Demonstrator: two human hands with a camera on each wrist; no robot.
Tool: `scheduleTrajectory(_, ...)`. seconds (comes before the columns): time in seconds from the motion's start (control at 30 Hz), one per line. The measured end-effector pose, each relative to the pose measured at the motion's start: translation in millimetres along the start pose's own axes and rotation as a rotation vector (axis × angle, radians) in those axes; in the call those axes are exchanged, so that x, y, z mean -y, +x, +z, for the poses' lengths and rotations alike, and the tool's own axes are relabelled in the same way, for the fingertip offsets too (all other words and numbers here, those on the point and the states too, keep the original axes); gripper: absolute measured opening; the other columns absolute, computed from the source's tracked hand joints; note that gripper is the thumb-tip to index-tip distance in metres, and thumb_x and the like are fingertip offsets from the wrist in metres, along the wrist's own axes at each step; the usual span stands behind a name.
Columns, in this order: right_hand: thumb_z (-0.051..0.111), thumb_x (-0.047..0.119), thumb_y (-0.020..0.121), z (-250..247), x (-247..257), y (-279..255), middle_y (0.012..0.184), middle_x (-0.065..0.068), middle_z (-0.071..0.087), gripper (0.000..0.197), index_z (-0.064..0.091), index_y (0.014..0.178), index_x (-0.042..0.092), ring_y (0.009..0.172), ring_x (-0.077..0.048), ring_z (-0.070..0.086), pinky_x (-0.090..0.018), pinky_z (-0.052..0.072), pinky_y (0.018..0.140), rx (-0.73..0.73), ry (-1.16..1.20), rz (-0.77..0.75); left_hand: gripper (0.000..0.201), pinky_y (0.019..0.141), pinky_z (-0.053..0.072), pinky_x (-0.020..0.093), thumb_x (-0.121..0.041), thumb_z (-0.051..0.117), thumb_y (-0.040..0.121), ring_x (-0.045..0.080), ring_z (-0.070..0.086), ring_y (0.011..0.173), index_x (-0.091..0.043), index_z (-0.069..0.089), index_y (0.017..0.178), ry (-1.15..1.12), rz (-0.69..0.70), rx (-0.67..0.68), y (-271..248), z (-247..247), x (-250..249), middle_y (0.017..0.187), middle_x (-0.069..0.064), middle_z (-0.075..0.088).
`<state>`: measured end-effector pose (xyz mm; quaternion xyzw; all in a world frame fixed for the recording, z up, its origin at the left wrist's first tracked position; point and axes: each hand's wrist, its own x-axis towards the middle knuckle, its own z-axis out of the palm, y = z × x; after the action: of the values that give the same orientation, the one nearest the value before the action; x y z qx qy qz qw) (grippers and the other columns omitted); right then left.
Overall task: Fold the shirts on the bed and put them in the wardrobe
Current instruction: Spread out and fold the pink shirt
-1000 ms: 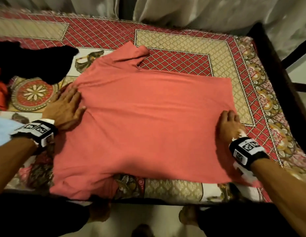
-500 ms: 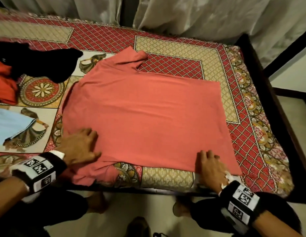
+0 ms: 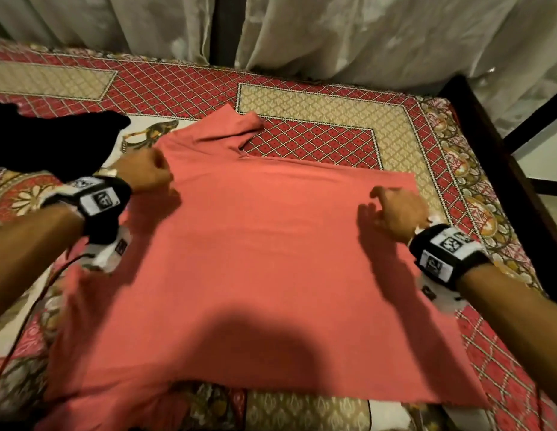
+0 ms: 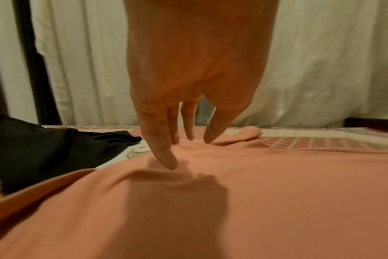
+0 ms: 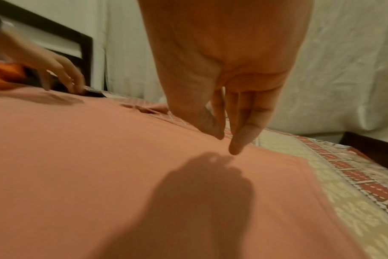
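Coral shirt (image 3: 255, 259) lies spread on the bed (image 3: 333, 113); left hand (image 3: 145, 174) at nine o'clock and right hand (image 3: 398, 213) at three, both grips loose, fingers down, holding nothing.

Pale curtains (image 3: 348, 35) hang behind the bed's patterned red cover (image 3: 302, 88); a dark frame (image 3: 495, 144) edges it.
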<state>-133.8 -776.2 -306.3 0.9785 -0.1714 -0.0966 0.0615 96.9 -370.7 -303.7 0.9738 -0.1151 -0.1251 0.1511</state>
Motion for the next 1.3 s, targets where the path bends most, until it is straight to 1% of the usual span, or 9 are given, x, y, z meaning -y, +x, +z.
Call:
scheduleTrajectory(0.27,0.066,0.027,0.089,44,-43,126,0.084,-0.018,0.073,0.02,0.076,0.098,0.012,0.073,-0.036,0.07,-0.037,0.059,0.07,-0.156,0.075,0.156,0.057,0.077,0.055,0.04,-0.039,0.079,0.067,0.035,0.062,0.082,0.006,0.064,0.098,-0.098,-0.328,-0.05,134,25,16,0.094,0.025,0.063)
scheduleTrajectory(0.47,0.071,0.013,0.081,41,-70,129,0.097,-0.026,0.073,0.022,0.076,0.102,0.012,0.091,-0.044,0.069,-0.047,0.059,0.083,-0.214,0.26,0.255,0.025,0.038,0.052,0.031,0.004,0.064,0.087,0.025,0.057,0.052,-0.006,0.048,0.07,-0.646,-0.37,0.011,138,10,9,0.063,0.013,0.054)
scheduleTrajectory(0.63,0.064,0.028,0.074,7,-90,69,0.093,-0.021,0.072,0.032,0.07,0.103,0.017,0.088,-0.041,0.069,-0.046,0.057,0.078,-0.271,0.269,0.132,0.018,0.072,0.055,0.016,-0.007,0.061,0.097,-0.007,0.063,0.05,-0.011,0.07,0.081,-0.687,-0.175,-0.126,95,-31,33,0.067,0.001,0.07)
scheduleTrajectory(0.73,0.07,0.019,0.077,-22,-97,2,0.085,-0.017,0.073,0.022,0.072,0.098,0.014,0.081,-0.039,0.071,-0.048,0.059,0.078,-0.27,0.24,-0.002,0.008,0.064,0.037,-0.003,0.004,0.072,0.09,-0.023,0.056,0.067,0.001,0.076,0.084,-0.679,0.066,-0.024,33,-65,49,0.077,0.016,0.071)
scheduleTrajectory(0.83,0.077,0.012,0.079,-33,-105,-73,0.067,-0.004,0.068,0.014,0.077,0.092,0.018,0.063,-0.03,0.068,-0.041,0.058,0.067,-0.247,0.238,-0.116,0.014,0.082,0.058,0.015,0.004,0.063,0.085,0.004,0.069,0.082,-0.009,0.07,0.085,-0.857,-0.067,-0.05,-34,-75,74,0.075,0.001,0.073)
scheduleTrajectory(0.93,0.088,0.019,0.07,-20,-112,-139,0.057,0.019,0.055,0.018,0.078,0.085,0.025,0.05,-0.019,0.06,-0.032,0.053,0.052,-0.057,0.118,-0.249,0.028,0.063,0.055,0.012,0.012,0.063,0.085,0.003,0.065,0.062,-0.012,0.071,0.074,-0.556,-0.029,0.037,-115,-63,108,0.062,-0.009,0.069)
scheduleTrajectory(1.03,0.088,0.031,0.07,-14,-103,-182,0.069,0.009,0.07,0.023,0.077,0.089,0.038,0.069,-0.021,0.073,-0.015,0.038,0.047,0.17,-0.064,-0.311,0.027,0.055,0.046,0.023,0.007,0.071,0.077,0.001,0.054,0.05,-0.017,0.072,0.063,-0.261,0.078,0.284,-176,-41,141,0.055,-0.008,0.064)
scheduleTrajectory(1.1,0.076,0.042,0.08,-4,-90,-198,0.077,0.004,0.072,0.013,0.073,0.09,0.034,0.082,-0.022,0.074,-0.015,0.038,0.048,0.283,-0.144,-0.381,0.007,0.054,0.042,0.027,-0.014,0.077,0.067,0.013,0.055,0.055,-0.013,0.071,0.063,-0.041,0.105,0.454,-204,-26,149,0.058,0.0,0.066)
scheduleTrajectory(1.3,0.061,0.056,0.086,24,-72,-214,0.064,0.0,0.055,0.035,0.057,0.089,0.021,0.068,-0.019,0.066,-0.03,0.041,0.057,0.364,-0.272,-0.429,0.05,0.075,0.047,0.032,-0.041,0.08,0.063,0.033,0.07,0.094,-0.009,0.074,0.1,0.459,0.148,0.553,-219,-4,128,0.096,0.015,0.073)
